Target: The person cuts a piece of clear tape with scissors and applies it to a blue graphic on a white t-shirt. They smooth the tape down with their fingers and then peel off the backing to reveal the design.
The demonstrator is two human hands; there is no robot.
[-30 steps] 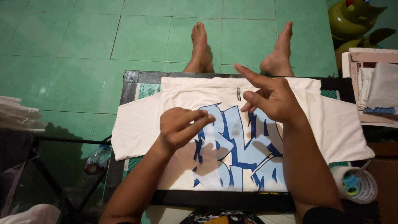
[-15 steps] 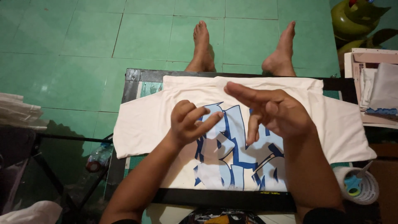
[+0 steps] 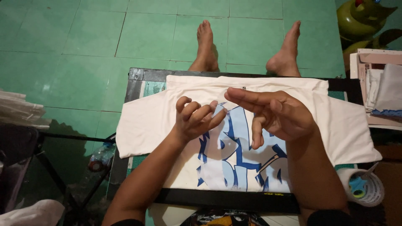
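On the dark bench [image 3: 142, 75] lies a white T-shirt [image 3: 150, 121], spread flat with its neck toward the far edge and both short sleeves stretched out past the bench sides. Its chest carries a large print of blocky shapes in dark blue, pale blue and white, with soft sprayed edges at the lower left. Over the shirt, left of the print's middle, the left hand [image 3: 194, 119] hovers with its fingers curled loosely inward, gripping nothing; whether they brush the cloth I cannot tell. Right of it, above the print, the right hand [image 3: 276, 115] is held with its fingers open and stretched toward the left hand, one pointing down at the print, also holding nothing.

Left of the shirt, below the bench edge, a clear plastic bottle with a red cap [image 3: 98, 159] lies on the floor in shadow. Beyond the shirt, two bare feet [image 3: 205, 48] rest on the green tiled floor [image 3: 83, 37]. Right of the shirt, near the bench's near corner, sits a white roll of tape [image 3: 364, 188], and farther back a stack of papers and folded cloth [image 3: 381, 92]. Behind that stands a green toy figure [image 3: 364, 21].
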